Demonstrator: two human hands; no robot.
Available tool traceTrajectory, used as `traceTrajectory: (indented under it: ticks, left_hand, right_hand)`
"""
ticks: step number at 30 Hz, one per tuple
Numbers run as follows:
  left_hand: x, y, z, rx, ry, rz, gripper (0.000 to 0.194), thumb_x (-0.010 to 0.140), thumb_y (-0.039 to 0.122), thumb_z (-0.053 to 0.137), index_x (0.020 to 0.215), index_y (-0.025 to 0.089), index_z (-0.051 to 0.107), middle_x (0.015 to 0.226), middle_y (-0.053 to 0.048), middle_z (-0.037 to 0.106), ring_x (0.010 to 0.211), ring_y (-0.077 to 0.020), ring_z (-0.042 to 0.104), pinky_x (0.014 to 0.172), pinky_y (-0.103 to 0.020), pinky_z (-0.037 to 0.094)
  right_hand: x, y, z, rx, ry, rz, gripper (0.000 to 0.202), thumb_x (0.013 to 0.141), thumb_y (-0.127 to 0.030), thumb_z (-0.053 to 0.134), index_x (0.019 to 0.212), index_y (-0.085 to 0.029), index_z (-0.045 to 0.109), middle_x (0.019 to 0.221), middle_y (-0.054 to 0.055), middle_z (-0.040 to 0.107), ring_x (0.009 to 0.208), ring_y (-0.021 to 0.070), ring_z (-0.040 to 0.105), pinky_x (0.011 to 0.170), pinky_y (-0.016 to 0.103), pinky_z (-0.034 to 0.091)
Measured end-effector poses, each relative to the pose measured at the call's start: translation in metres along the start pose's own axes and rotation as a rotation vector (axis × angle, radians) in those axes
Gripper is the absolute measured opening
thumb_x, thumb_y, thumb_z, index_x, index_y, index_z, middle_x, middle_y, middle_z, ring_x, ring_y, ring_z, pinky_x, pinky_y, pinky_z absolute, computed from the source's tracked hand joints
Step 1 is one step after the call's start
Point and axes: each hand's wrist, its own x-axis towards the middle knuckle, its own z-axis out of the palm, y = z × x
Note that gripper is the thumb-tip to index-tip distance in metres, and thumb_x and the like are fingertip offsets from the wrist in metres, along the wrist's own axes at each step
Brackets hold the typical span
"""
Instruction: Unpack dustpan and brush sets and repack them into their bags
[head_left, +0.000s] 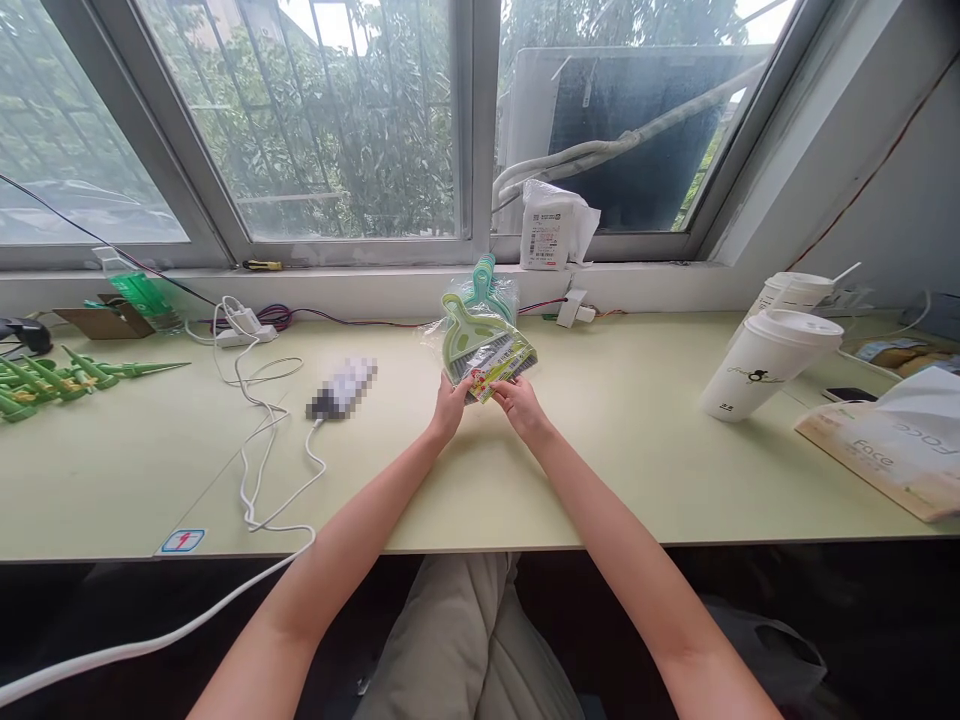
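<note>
Pale green tabletop [645, 420] was spread across full width. Tissue pk [877, 450] was set at far R, w/ white cup [772, 365] stood near it. Green dustpan pk [466, 332], wrapped in clear plastic, was held abt mid-table, twd the back; whether lifted or rested couldn't be told. Teal handles [484, 283] were seen just behind. L hand [450, 405] was closed on the pk's lower L edge, R hand [523, 407] on the lower R, fingers pinched narrow. Printed label [501, 370] was seen betw the two.
</note>
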Motion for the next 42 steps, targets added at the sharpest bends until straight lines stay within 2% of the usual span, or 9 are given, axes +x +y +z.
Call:
traceTrajectory:
  ticks: [7, 14, 17, 22, 24, 27, 31, 35, 42]
  left_hand:
    - [0.001, -0.002, 0.001, -0.001, -0.021, 0.057, 0.06, 0.075, 0.045, 0.071, 0.126, 0.021, 0.049, 0.121, -0.01, 0.063, 0.115, -0.0273, 0.058, 0.098, -0.045, 0.049]
    - [-0.003, 0.004, 0.004, 0.021, -0.097, -0.034, 0.072, 0.069, 0.045, 0.076, 0.129, 0.02, 0.044, 0.126, -0.014, 0.058, 0.109, -0.0308, 0.06, 0.084, -0.047, 0.056]
    - [-0.003, 0.004, 0.002, 0.093, -0.045, -0.011, 0.078, 0.072, 0.044, 0.075, 0.136, 0.021, 0.036, 0.131, -0.015, 0.055, 0.115, -0.0311, 0.058, 0.091, -0.048, 0.053]
    - [-0.008, 0.009, -0.002, 0.432, 0.142, 0.194, 0.1, 0.074, 0.039, 0.075, 0.15, 0.027, 0.01, 0.146, -0.018, 0.039, 0.132, -0.0324, 0.045, 0.108, -0.048, 0.038]
    - [-0.012, 0.013, -0.002, 0.583, 0.157, 0.275, 0.091, 0.078, 0.039, 0.071, 0.149, 0.031, 0.015, 0.153, -0.017, 0.029, 0.135, -0.0333, 0.041, 0.105, -0.049, 0.041]
    - [-0.018, 0.02, 0.0, 0.798, 0.149, 0.39, 0.051, 0.084, 0.039, 0.063, 0.132, 0.03, 0.046, 0.156, -0.012, 0.022, 0.141, -0.0347, 0.031, 0.1, -0.051, 0.045]
    - [-0.021, 0.027, 0.002, 0.986, 0.175, 0.568, 0.017, 0.087, 0.034, 0.058, 0.098, 0.022, 0.065, 0.156, -0.008, 0.026, 0.146, -0.035, 0.019, 0.112, -0.057, 0.031]
    - [-0.019, 0.029, -0.002, 1.088, 0.112, 0.638, 0.014, 0.088, 0.028, 0.055, 0.089, 0.024, 0.068, 0.142, -0.007, 0.049, 0.139, -0.0321, 0.034, 0.119, -0.058, 0.012]
    - [-0.015, 0.027, -0.008, 1.086, 0.077, 0.711, 0.019, 0.091, 0.031, 0.05, 0.094, 0.026, 0.068, 0.124, -0.008, 0.062, 0.127, -0.0289, 0.047, 0.121, -0.055, 0.009]
  right_hand:
    - [0.003, 0.001, -0.004, -0.064, 0.017, -0.004, 0.037, 0.057, -0.003, 0.076, 0.086, -0.018, 0.059, 0.088, 0.001, 0.073, 0.091, 0.016, 0.07, 0.094, 0.031, 0.055]
    - [0.001, 0.005, -0.001, -0.035, 0.1, -0.036, 0.026, 0.064, -0.007, 0.073, 0.082, -0.018, 0.058, 0.085, 0.002, 0.072, 0.086, 0.0165, 0.071, 0.087, 0.03, 0.06]
    - [-0.001, 0.006, 0.0, -0.02, 0.104, -0.043, 0.024, 0.066, -0.007, 0.071, 0.083, -0.018, 0.058, 0.086, 0.002, 0.072, 0.088, 0.0159, 0.071, 0.087, 0.028, 0.06]
    - [-0.002, 0.009, 0.001, -0.01, 0.137, -0.062, 0.029, 0.067, -0.008, 0.072, 0.088, -0.02, 0.056, 0.09, 0.0, 0.072, 0.091, 0.0153, 0.07, 0.088, 0.029, 0.06]
    - [-0.003, 0.009, 0.002, -0.004, 0.15, -0.07, 0.03, 0.067, -0.009, 0.072, 0.089, -0.02, 0.055, 0.092, 0.001, 0.072, 0.092, 0.0152, 0.07, 0.088, 0.029, 0.06]
    - [-0.003, 0.007, 0.003, 0.004, 0.163, -0.078, 0.03, 0.067, -0.008, 0.072, 0.09, -0.02, 0.055, 0.091, 0.001, 0.071, 0.091, 0.0149, 0.07, 0.088, 0.029, 0.06]
    - [-0.004, 0.007, 0.004, 0.012, 0.167, -0.079, 0.031, 0.067, -0.007, 0.071, 0.091, -0.019, 0.056, 0.092, 0.001, 0.071, 0.089, 0.0139, 0.07, 0.087, 0.028, 0.06]
    - [-0.003, 0.008, 0.003, 0.004, 0.171, -0.074, 0.032, 0.066, -0.008, 0.073, 0.091, -0.019, 0.056, 0.091, 0.001, 0.071, 0.09, 0.0146, 0.07, 0.087, 0.029, 0.06]
    - [-0.002, 0.01, 0.004, 0.038, 0.145, -0.072, 0.028, 0.068, -0.008, 0.072, 0.088, -0.019, 0.056, 0.092, 0.001, 0.071, 0.09, 0.0146, 0.07, 0.09, 0.029, 0.059]
